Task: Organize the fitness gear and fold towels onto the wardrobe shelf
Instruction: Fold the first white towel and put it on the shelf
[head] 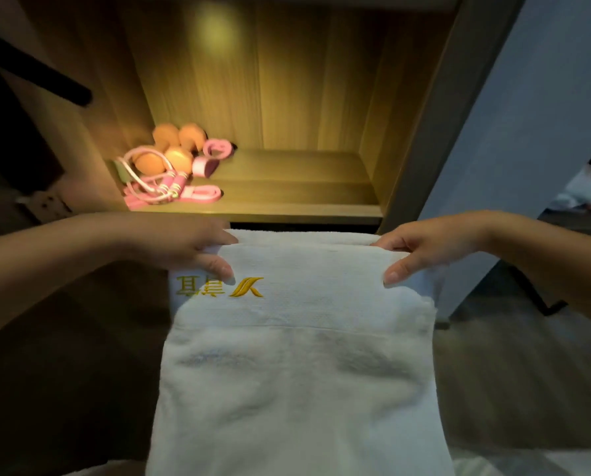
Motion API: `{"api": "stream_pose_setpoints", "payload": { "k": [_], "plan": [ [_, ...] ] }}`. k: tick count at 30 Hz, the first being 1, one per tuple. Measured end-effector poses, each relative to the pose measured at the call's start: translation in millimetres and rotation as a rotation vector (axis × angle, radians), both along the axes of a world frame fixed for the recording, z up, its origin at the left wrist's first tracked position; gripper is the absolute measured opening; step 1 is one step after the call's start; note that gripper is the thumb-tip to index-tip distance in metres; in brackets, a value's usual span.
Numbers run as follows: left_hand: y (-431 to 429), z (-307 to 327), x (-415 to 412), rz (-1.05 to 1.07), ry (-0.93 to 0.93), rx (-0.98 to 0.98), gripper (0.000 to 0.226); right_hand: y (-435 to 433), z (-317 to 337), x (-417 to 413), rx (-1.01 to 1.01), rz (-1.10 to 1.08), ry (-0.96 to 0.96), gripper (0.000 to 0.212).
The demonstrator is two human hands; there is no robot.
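Observation:
A white towel (301,355) with yellow embroidery hangs in front of me, its top edge folded over. My left hand (191,243) pinches the towel's upper left corner, thumb on the front. My right hand (421,247) pinches the upper right corner the same way. Behind the towel is the lit wooden wardrobe shelf (287,194). On the shelf's left side lie orange dumbbells (170,146), a pink skipping rope (170,190) and pink rolled bands (215,149).
The wardrobe's side panel (435,108) rises on the right, with a grey-blue door (534,115) beyond it. Dark furniture (16,139) stands at the left. The floor below is dim.

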State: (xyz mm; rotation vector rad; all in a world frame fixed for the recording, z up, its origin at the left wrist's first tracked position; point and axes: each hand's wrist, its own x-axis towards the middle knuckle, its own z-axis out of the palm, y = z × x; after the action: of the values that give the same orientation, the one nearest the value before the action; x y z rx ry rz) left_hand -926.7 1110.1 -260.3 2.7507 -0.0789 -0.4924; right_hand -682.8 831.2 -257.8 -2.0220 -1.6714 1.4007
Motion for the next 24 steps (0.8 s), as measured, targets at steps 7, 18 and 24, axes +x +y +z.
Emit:
{"api": "stream_pose_setpoints", "payload": {
  "k": [7,18,24],
  "plan": [
    [-39,77,-56,-0.133,-0.462,0.428,0.069,-65,79,-59,0.394,-0.047,-0.386,0.033],
    [-90,104,-85,-0.178,-0.567,0.784,0.068,-105,91,-88,0.659,0.025,-0.727,0.022],
    [-85,92,-85,-0.02,-0.39,0.62,0.033,-108,73,-82,0.625,-0.09,-0.501,0.017]
  ]
}}
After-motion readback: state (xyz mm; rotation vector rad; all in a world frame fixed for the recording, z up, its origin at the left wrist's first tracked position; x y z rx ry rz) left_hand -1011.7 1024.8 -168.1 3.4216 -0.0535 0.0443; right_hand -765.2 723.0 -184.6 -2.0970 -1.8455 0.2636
